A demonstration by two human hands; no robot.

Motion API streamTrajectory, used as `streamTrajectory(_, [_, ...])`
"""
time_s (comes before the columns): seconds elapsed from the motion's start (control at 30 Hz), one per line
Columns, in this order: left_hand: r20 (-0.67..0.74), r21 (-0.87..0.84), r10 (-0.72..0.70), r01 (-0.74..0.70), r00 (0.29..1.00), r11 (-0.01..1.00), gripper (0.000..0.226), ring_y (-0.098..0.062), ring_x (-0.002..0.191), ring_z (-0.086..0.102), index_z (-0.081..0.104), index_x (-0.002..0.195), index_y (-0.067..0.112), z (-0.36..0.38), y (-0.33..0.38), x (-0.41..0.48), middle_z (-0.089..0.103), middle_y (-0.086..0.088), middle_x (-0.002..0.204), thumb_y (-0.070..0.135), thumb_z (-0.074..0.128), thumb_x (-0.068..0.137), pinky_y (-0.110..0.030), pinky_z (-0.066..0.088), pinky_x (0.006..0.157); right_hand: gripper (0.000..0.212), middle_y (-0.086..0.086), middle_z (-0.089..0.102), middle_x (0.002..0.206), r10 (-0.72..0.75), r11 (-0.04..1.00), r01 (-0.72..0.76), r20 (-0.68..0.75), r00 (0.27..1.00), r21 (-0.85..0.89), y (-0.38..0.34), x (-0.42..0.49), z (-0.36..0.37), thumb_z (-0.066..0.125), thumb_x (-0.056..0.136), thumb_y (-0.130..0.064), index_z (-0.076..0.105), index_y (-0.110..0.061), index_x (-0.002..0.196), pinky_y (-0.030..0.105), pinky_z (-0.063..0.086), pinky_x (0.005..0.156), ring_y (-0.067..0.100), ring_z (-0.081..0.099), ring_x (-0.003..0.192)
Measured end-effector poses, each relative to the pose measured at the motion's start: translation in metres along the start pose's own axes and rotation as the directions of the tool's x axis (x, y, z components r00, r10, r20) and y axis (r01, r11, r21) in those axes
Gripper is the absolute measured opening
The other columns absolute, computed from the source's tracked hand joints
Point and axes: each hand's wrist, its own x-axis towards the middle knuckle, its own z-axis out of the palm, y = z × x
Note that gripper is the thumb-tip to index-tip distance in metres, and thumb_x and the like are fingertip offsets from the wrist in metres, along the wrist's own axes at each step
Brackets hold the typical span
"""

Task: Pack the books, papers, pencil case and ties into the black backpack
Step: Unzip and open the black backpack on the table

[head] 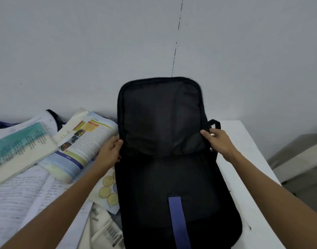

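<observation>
Currently both hands, left hand (pixel 111 150) and right hand (pixel 217 141), grip the backpack (pixel 172 177) flap edges; loosening either could drop it shut, blocking books (pixel 78 144) beside the backpack.

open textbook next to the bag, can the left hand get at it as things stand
Probably yes. The left hand grips the edge of the black backpack right beside the open textbook, with nothing between them. It would have to release the bag first.
</observation>
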Motion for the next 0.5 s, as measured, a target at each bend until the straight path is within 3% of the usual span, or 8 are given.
streamTrajectory(0.07, [-0.103,0.040,-0.053,0.057,0.993,0.998,0.021,-0.024,0.081,0.061,0.057,0.103,0.013,0.007,0.001,0.009,0.065,-0.007,0.093,0.030,0.044,0.102,-0.037,0.052,0.070,0.054,0.008,0.054,0.070,0.048,0.998,-0.051,-0.077,0.996,-0.043,-0.003,0.010,0.011,0.059,0.093,-0.047,0.056,0.006,0.086,0.038,0.047,0.070,0.028,0.056,0.072])
streamTrajectory(0.17, [-0.232,0.262,0.012,0.050,0.973,0.964,0.032,-0.020,0.097,0.059,0.055,0.114,0.014,0.015,-0.005,0.004,0.063,-0.005,0.109,0.041,0.045,0.099,-0.035,0.046,0.087,0.039,0.004,0.062,0.090,0.094,0.984,-0.115,-0.150,0.984,-0.137,0.000,0.009,0.023,0.055,0.097,-0.043,0.063,-0.005,0.101,0.039,0.048,0.088,0.030,0.060,0.099])
streamTrajectory(0.27, [-0.214,0.296,-0.020,0.084,0.977,0.952,0.068,-0.024,0.112,0.057,0.049,0.123,0.020,0.019,-0.012,-0.014,0.056,-0.005,0.125,0.075,0.035,0.086,-0.047,0.048,0.096,0.050,0.009,0.064,0.109,0.124,0.962,-0.162,-0.178,0.976,-0.218,0.010,0.002,0.028,0.051,0.095,-0.053,0.059,-0.008,0.114,0.039,0.047,0.085,0.030,0.060,0.107])
streamTrajectory(0.33, [-0.165,0.325,-0.077,0.128,0.983,0.937,0.083,-0.026,0.121,0.053,0.043,0.132,0.016,0.020,-0.015,-0.021,0.051,-0.005,0.136,0.081,0.036,0.081,-0.049,0.046,0.099,0.061,0.006,0.063,0.106,0.211,0.941,-0.253,-0.196,0.958,-0.225,0.015,-0.003,0.028,0.049,0.090,-0.065,0.056,-0.008,0.111,0.039,0.047,0.081,0.028,0.060,0.099])
streamTrajectory(0.43, [-0.152,0.209,-0.192,0.221,0.970,0.953,0.081,-0.028,0.124,0.052,0.041,0.137,0.009,0.023,-0.008,-0.026,0.052,-0.007,0.139,0.071,0.051,0.084,-0.042,0.044,0.101,0.072,0.006,0.062,0.098,0.317,0.912,-0.348,-0.164,0.934,-0.217,0.021,-0.008,0.023,0.048,0.083,-0.076,0.055,-0.007,0.103,0.040,0.049,0.077,0.027,0.060,0.090])
streamTrajectory(0.5, [-0.117,0.044,-0.267,0.273,0.957,0.961,0.069,-0.024,0.109,0.061,0.054,0.127,0.010,0.022,0.001,-0.024,0.062,-0.006,0.126,0.063,0.060,0.083,-0.036,0.049,0.091,0.082,0.008,0.065,0.101,0.384,0.919,-0.390,-0.092,0.919,-0.055,0.026,-0.007,0.020,0.057,0.074,-0.079,0.060,-0.003,0.104,0.039,0.054,0.079,0.027,0.064,0.092])
